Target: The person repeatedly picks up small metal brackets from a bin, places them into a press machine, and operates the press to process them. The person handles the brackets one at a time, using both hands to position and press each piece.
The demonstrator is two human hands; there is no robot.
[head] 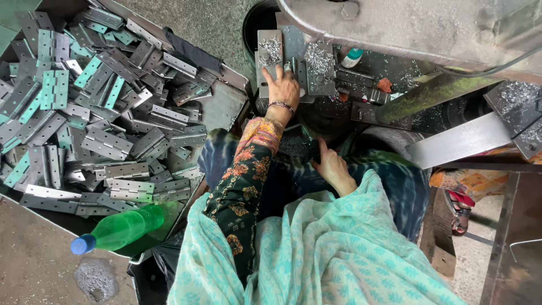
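Note:
My left hand [284, 86] reaches forward in a floral sleeve, with a bracelet on the wrist. Its fingers rest on a grey metal hinge plate [270, 55] lying on the machine bed, among curly metal shavings [317, 59]. I cannot tell whether it grips the plate or only presses on it. Lower down, near my lap, my right hand [333, 166] rests with fingers spread and holds nothing. A light green patterned shawl [327, 248] covers my knees.
A big tray [226, 104] at the left is heaped with several grey and teal hinges [107, 141]. A green plastic bottle with a blue cap [118, 229] lies at its near edge. Above is the machine's metal body [406, 28]; a lever [423, 96] slants right. A sandal [460, 212] sits at the right.

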